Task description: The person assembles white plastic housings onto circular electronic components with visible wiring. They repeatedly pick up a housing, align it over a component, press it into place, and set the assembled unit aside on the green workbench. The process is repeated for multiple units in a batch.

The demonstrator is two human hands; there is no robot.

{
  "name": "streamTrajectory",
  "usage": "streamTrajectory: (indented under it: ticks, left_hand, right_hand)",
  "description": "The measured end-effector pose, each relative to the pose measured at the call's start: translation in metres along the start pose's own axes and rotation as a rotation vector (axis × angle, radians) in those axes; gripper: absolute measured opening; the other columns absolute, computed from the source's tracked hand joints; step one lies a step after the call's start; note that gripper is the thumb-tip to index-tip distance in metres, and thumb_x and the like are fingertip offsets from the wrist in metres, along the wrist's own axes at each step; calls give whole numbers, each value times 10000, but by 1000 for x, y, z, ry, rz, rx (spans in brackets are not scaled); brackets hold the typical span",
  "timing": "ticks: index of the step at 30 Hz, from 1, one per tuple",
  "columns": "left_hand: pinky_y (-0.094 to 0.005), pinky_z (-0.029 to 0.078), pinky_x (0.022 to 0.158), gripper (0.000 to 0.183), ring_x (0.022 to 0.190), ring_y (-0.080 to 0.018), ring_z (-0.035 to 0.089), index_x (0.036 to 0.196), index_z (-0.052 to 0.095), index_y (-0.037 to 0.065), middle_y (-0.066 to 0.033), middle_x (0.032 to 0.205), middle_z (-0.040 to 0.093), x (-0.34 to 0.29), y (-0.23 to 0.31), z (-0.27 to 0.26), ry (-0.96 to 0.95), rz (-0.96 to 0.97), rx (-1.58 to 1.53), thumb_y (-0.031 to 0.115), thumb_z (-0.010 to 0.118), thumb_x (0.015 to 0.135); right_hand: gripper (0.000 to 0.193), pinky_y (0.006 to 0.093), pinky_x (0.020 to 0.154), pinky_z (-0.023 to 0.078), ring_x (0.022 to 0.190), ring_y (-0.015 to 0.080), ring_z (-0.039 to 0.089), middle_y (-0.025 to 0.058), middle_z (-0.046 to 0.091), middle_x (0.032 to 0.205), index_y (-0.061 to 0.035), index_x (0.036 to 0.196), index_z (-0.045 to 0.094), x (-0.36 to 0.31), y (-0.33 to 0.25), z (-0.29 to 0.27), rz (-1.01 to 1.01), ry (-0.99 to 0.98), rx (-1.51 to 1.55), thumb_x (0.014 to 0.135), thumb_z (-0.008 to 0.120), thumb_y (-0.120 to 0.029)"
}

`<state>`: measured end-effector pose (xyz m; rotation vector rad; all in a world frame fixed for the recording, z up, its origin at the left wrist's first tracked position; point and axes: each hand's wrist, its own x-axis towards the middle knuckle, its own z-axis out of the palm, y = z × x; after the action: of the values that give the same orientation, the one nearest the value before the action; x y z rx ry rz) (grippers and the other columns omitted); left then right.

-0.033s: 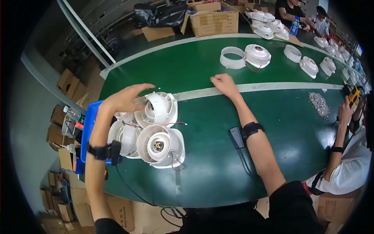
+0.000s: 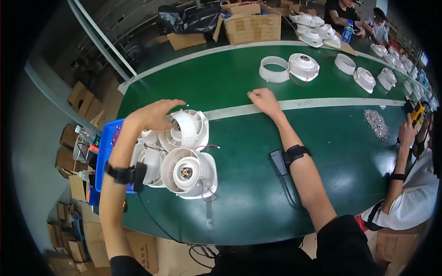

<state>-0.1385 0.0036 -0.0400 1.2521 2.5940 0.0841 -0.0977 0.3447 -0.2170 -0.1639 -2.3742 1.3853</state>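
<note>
My left hand (image 2: 159,114) reaches over the far white fan housing (image 2: 199,129), fingers stretched out above its rim. The thumb hangs by the housing's raised ring; I cannot tell whether it touches. A small white plug tip shows beside the fingertips. Nearer me sits another fan housing (image 2: 209,172) with a round motor in its centre and a red wire at its side. More white housings (image 2: 154,161) lie partly hidden behind my left forearm. My right hand (image 2: 265,100) rests with curled fingers on the pale strip across the green table, with nothing visible in it.
A blue bin (image 2: 105,146) stands left of the housings. Beyond the strip are a white ring (image 2: 273,75) and a fan unit (image 2: 304,66). A pile of screws (image 2: 376,124) lies at right, near a co-worker's hand (image 2: 407,133) beside a yellow-black tool (image 2: 418,113). Cables trail from both wrist straps.
My left hand and forearm have shifted slightly to the right over the housings. My right hand stays in place, still curled.
</note>
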Motion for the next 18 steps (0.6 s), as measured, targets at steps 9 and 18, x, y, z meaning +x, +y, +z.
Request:
streamTrajectory:
  ticks: [9,18]
  left_hand:
    - [-361,498,953,636,1103,-282,644,1310,622,175,-128,1237,667,83,-38,22,-423,-132,-28,222,716,683]
    - [-353,521,921,562,1069,-255,641,1392,524,64,-166,1240,652,109,31,27,-397,5,-235,117,587,836]
  right_hand:
    - [329,417,544,469,526,284,597,173,616,588,-8,662,662,2,4,8,-66,48,23,826,630,-291]
    - [386,238,418,325,451,62,415,-35,449,542,-77,641,518,4,-85,-53,-32,-76,851,974,571,-264]
